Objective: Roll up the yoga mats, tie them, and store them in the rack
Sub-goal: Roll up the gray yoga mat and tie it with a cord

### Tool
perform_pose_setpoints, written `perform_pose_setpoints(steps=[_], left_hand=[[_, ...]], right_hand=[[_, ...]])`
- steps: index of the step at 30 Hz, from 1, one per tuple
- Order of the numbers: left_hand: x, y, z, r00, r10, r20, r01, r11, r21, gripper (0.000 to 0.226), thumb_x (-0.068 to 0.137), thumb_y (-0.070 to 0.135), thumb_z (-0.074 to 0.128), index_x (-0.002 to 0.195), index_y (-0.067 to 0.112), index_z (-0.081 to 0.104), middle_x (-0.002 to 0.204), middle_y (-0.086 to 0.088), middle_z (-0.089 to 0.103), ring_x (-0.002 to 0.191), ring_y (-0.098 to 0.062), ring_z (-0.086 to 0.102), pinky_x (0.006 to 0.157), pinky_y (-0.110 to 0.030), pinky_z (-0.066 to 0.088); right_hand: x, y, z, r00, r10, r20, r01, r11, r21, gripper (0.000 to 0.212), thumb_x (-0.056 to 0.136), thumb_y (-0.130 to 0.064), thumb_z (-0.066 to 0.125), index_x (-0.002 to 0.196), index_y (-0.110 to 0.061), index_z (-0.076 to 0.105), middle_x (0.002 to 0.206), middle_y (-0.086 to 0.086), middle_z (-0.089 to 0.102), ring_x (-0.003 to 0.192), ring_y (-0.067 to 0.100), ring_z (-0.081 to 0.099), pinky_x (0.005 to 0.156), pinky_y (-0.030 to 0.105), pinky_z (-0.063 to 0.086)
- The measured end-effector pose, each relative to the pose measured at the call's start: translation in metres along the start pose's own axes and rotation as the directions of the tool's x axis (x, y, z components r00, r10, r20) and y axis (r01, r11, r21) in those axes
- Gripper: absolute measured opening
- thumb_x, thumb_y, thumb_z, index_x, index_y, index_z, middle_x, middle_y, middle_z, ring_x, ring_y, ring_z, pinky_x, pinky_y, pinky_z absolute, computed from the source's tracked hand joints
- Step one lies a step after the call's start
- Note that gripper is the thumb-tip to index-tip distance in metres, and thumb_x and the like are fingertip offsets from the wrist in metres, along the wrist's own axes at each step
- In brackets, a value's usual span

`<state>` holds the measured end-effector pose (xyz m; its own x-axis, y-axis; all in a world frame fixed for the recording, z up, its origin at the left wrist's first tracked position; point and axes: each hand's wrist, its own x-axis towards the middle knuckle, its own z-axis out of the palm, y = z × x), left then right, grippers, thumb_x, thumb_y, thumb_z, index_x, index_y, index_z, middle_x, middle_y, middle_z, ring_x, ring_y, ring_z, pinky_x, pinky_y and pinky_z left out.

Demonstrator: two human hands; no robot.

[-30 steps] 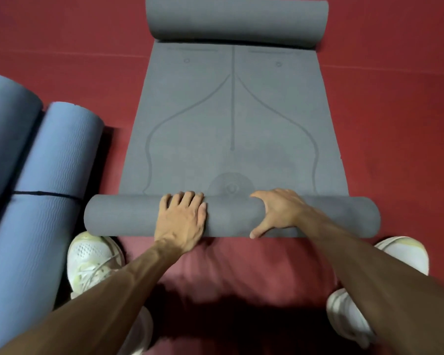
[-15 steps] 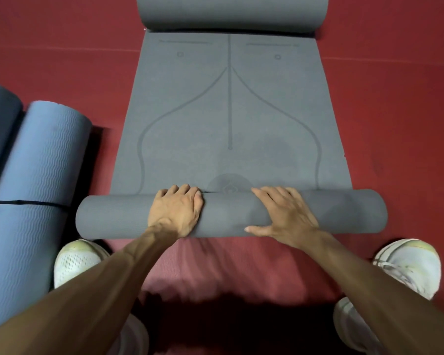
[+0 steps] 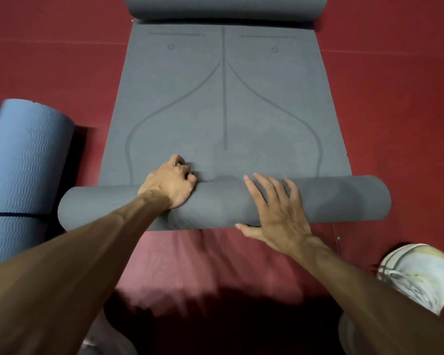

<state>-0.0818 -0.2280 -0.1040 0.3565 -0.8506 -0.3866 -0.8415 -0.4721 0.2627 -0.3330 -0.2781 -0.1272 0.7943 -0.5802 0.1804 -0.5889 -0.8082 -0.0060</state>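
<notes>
A grey yoga mat [image 3: 223,103] with curved guide lines lies on the red floor, stretching away from me. Its near end is wound into a roll [image 3: 344,201] lying crosswise in front of me; its far end curls into a second roll [image 3: 226,7] at the top edge. My left hand [image 3: 171,185] reaches over the near roll left of centre, fingers curled down at its far side. My right hand [image 3: 274,208] lies flat on top of the roll, fingers spread, thumb at the near edge.
A rolled blue mat [image 3: 23,175] bound with a black strap [image 3: 13,215] lies on the floor to my left, close to the grey roll's left end. My white shoe [image 3: 418,275] stands at lower right. A lighter red mat [image 3: 203,262] lies beneath, near me.
The near grey roll has been pushed further away and grown thicker. My left hand has slid over to the roll's far side and curled; my right hand has flattened and spread.
</notes>
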Motion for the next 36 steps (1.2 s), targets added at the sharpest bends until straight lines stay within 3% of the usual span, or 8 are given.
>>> perform_pose_setpoints(steps=[2,5,11,17,19,23,29,36], left_hand=[[0.008,-0.001,-0.002,1.000,-0.015,0.024,0.016,1.000,-0.015,0.040,0.095,0.037,0.034,0.115,0.018,0.062,0.134,0.004,0.041,0.115,-0.023,0.052,0.095,-0.039,0.037],[0.011,-0.001,-0.003,0.998,-0.057,0.005,0.058,0.997,-0.044,0.038,0.093,0.038,0.034,0.110,0.019,0.063,0.125,0.001,0.044,0.108,-0.028,0.055,0.092,-0.040,0.040],[0.003,0.004,-0.007,0.992,-0.058,-0.110,0.056,0.998,-0.015,0.032,0.096,0.034,0.033,0.105,0.017,0.060,0.115,-0.011,0.063,0.106,-0.033,0.057,0.079,-0.037,0.038],[-0.014,-0.007,-0.005,0.943,-0.197,-0.267,0.070,0.904,-0.422,0.018,0.094,0.013,0.047,0.109,0.018,0.056,0.090,0.003,0.060,0.095,-0.029,0.060,0.079,-0.038,0.045],[-0.021,-0.005,-0.005,0.939,-0.211,-0.273,0.068,0.888,-0.454,0.020,0.092,0.008,0.046,0.107,0.014,0.058,0.090,0.001,0.060,0.095,-0.029,0.059,0.082,-0.036,0.045],[-0.045,-0.001,0.001,0.969,-0.049,-0.244,-0.009,0.972,-0.233,0.023,0.095,0.015,0.043,0.106,0.009,0.063,0.109,-0.014,0.061,0.103,-0.035,0.057,0.093,-0.040,0.041],[-0.092,-0.002,0.023,0.950,0.155,-0.273,-0.103,0.976,0.193,0.054,0.092,0.039,0.024,0.112,0.012,0.065,0.104,-0.007,0.067,0.097,-0.027,0.061,0.093,-0.038,0.038],[-0.089,-0.001,0.033,0.953,0.164,-0.255,-0.078,0.945,0.317,0.049,0.094,0.045,0.024,0.115,0.022,0.061,0.100,0.000,0.065,0.096,-0.024,0.060,0.090,-0.040,0.040]], right_hand=[[0.007,0.008,-0.001,0.996,-0.058,0.073,0.062,0.997,-0.041,0.121,0.044,-0.073,0.076,0.144,-0.017,0.039,0.136,0.009,0.050,0.116,0.030,0.053,0.100,0.056,0.036],[0.016,0.015,0.000,0.987,-0.091,0.134,0.100,0.993,-0.065,0.125,0.032,-0.063,0.085,0.142,-0.022,0.042,0.131,0.008,0.054,0.110,0.029,0.055,0.094,0.051,0.039],[0.035,0.024,-0.003,0.981,-0.079,0.177,0.085,0.996,-0.023,0.106,0.042,-0.060,0.080,0.136,-0.024,0.047,0.113,0.004,0.057,0.096,0.027,0.059,0.083,0.043,0.043],[0.056,0.026,-0.023,0.900,-0.045,0.434,0.036,0.999,0.029,0.103,0.056,-0.059,0.075,0.144,-0.034,0.027,0.127,-0.003,0.050,0.112,0.024,0.051,0.093,0.041,0.036],[0.062,0.027,-0.029,0.867,-0.050,0.497,0.014,0.997,0.076,0.105,0.055,-0.058,0.077,0.145,-0.033,0.027,0.125,-0.003,0.053,0.113,0.025,0.052,0.093,0.041,0.039],[0.072,0.026,-0.044,0.744,-0.059,0.666,-0.084,0.980,0.181,0.109,0.052,-0.055,0.082,0.145,-0.035,0.029,0.132,-0.003,0.055,0.120,0.023,0.052,0.098,0.040,0.043],[0.055,0.022,-0.050,0.618,-0.083,0.782,-0.201,0.945,0.259,0.108,0.047,-0.055,0.086,0.141,-0.042,0.033,0.134,-0.010,0.055,0.122,0.021,0.051,0.101,0.039,0.041],[0.051,0.023,-0.045,0.607,-0.092,0.789,-0.224,0.933,0.281,0.112,0.047,-0.060,0.084,0.144,-0.041,0.031,0.141,-0.015,0.048,0.129,0.015,0.045,0.107,0.037,0.036]])
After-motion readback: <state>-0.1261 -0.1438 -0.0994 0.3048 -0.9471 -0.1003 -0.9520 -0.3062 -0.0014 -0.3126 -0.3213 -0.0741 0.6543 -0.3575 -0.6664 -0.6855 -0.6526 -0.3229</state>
